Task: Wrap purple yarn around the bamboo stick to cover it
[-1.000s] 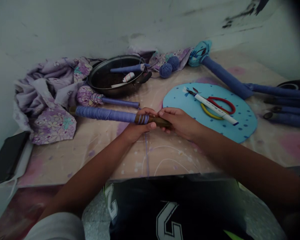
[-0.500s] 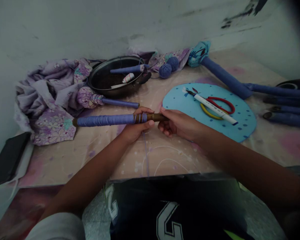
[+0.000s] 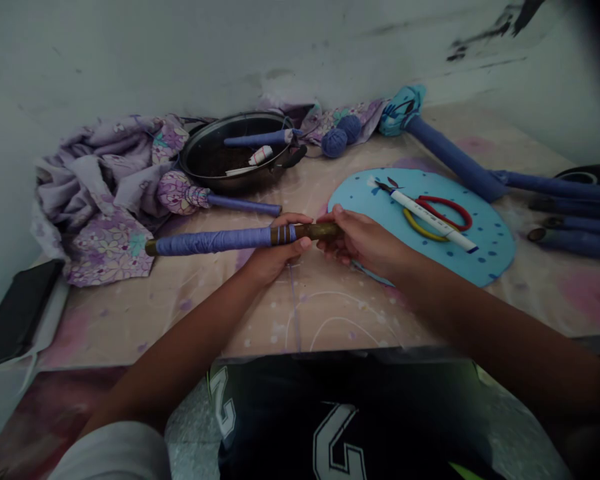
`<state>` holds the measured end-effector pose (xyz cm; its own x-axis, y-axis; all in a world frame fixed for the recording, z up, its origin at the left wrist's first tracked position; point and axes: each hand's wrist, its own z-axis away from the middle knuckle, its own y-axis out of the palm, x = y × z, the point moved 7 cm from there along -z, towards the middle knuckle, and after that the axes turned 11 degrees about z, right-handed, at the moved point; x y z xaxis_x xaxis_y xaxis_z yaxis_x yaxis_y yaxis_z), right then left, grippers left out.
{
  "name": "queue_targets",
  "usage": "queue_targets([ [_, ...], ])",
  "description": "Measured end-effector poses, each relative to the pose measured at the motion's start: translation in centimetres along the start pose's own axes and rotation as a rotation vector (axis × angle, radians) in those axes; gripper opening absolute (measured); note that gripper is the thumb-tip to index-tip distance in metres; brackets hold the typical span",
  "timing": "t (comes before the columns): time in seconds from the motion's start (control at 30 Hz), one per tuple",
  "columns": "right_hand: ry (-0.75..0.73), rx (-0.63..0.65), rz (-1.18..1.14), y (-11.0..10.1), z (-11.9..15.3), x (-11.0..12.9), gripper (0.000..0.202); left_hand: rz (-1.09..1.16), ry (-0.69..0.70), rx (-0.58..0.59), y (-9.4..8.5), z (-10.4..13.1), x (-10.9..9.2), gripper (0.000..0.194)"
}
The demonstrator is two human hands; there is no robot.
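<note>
A brown stick [image 3: 325,231] lies level across both hands above the table, most of its left part wrapped in purple yarn [image 3: 213,241]. My left hand [image 3: 280,253] is closed round it near the right end of the wrapping, thumb in front and fingers behind. There a few looser turns leave bare wood between them. A single strand of yarn hangs from under this hand to the table's front edge. At the bare right end, my right hand [image 3: 355,240] grips the stick between thumb and curled fingers.
Behind are a black pan [image 3: 237,175], yarn balls [image 3: 335,143], floral cloth [image 3: 105,247] and a cloth-headed wrapped stick [image 3: 245,203]. A blue spotted mat [image 3: 350,193] holds a white marker [image 3: 430,217] and red-and-yellow-handled tool [image 3: 460,210]. Wrapped sticks [image 3: 575,237] lie right, a black phone-like object [image 3: 20,310] left.
The loose turns of yarn near my left hand sit differently, as the stick has turned a little. My right hand has shifted slightly right along its end.
</note>
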<state>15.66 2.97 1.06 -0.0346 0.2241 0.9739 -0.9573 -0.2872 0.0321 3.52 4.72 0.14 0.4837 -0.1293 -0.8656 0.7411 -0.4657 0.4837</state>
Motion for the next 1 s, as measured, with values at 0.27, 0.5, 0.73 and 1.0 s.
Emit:
queue_targets([
  [0.27, -0.137, -0.023, 0.073, -0.2, 0.2, 1.1, 0.005, -0.112, 0.055, 0.076, 0.6, 0.3, -0.4, 0.040],
  [0.5, -0.110, -0.015, 0.106, -0.3, 0.4, 1.2, 0.025, -0.196, 0.060, 0.121, 0.4, 0.2, 0.0, 0.056],
  [0.73, -0.061, 0.066, 0.060, 0.1, 0.3, 0.8, 0.020, -0.211, 0.038, 0.184, 1.1, 0.5, -0.4, 0.051],
  [1.0, 0.020, 0.180, 0.011, 0.7, 0.5, 0.1, 0.020, -0.385, -0.036, 0.206, 1.6, 0.5, 0.8, 0.063],
])
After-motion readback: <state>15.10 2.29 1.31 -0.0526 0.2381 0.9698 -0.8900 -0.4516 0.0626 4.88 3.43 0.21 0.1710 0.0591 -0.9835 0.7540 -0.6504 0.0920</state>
